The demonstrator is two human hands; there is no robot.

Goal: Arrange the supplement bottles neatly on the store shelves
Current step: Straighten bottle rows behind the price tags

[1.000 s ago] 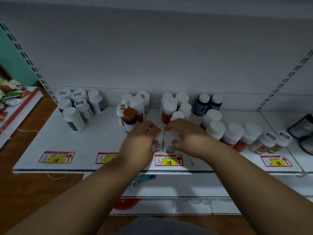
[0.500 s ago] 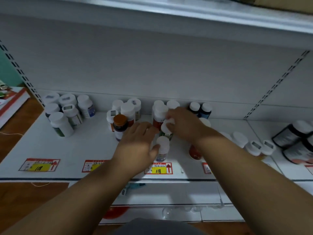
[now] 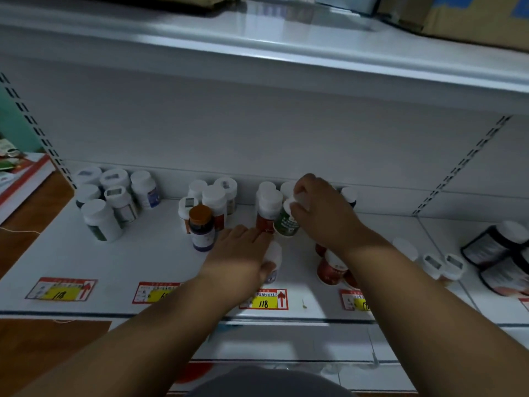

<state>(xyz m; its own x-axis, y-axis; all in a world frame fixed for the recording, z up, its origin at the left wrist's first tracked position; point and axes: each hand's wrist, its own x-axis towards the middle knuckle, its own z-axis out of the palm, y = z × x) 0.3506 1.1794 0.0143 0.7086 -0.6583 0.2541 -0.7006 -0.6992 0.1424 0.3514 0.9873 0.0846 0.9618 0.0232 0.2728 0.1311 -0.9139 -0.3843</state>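
Gripping green-labelled bottle (image 3: 286,223) by its round white cap: right hand (image 3: 320,213) | left hand (image 3: 243,253) clasps white-capped bottle (image 3: 273,257)

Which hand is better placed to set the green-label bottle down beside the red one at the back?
Right. The right hand already grips the green-label bottle by its cap, next to the red-label bottle. The left hand is holding a small white bottle nearer the front.

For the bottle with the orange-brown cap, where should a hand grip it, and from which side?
Judging by its pose, grip the orange-capped bottle round its cap, coming from above and the front: it stands upright, white bottles crowd behind it, and the shelf in front lies bare.
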